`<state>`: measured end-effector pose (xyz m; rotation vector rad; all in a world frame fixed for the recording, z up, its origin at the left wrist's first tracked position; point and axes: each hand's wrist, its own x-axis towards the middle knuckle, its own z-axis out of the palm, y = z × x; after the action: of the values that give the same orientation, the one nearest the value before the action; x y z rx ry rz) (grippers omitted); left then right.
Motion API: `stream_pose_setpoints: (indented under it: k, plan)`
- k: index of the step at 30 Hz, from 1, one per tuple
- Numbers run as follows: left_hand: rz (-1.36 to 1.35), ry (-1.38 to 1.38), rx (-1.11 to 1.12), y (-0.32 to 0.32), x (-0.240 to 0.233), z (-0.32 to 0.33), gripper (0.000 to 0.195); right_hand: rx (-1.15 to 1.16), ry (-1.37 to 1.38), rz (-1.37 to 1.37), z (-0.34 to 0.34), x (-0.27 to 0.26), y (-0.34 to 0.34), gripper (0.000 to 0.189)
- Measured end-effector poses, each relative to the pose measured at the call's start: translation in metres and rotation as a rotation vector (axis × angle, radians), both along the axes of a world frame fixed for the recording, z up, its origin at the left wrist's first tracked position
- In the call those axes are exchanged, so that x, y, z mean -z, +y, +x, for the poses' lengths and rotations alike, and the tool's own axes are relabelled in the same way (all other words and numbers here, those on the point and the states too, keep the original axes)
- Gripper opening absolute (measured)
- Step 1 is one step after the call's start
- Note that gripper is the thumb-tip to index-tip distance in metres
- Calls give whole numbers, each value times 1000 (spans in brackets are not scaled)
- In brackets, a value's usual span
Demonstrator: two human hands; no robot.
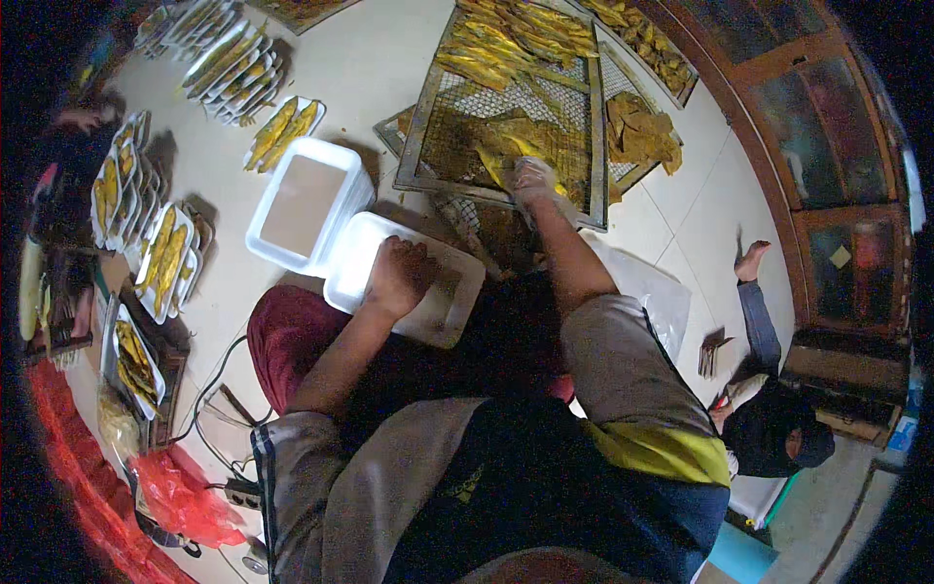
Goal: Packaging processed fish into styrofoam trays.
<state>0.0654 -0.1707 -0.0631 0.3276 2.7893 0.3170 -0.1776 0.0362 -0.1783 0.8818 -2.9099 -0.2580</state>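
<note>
My left hand (401,277), bare, rests over a white foam tray (460,274) at my lap, fingers curled; whether it grips the tray is unclear. Beside that tray stands a stack of white foam trays (266,212). My right hand (534,179), in a clear plastic glove, reaches onto the near part of a mesh drying rack (598,139) and touches yellow dried fish (503,146); its fingertips are blurred, so a grip cannot be made out. More dried fish (511,36) lie in rows at the rack's far end.
Foam trays with fish (164,255) stand in overlapping rows at the left, others (233,73) at the upper left. Another rack with flat brown pieces (638,135) lies at the right. A power strip (241,493) and red plastic bag (182,496) are lower left. Another person (773,416) sits at the right.
</note>
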Motion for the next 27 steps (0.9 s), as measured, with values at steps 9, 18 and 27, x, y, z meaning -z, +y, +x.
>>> stream_pose_setpoints:
  k: [9,18,27]
  plan:
    - [39,276,36,5,7,41,37,309,-627,-468,67,-119,-8,30]
    - [192,393,21,-6,39,61,36,-59,-957,-658,181,-189,-67,35]
    - [373,394,-52,-3,32,72,32,-300,-200,-560,207,-129,-78,23]
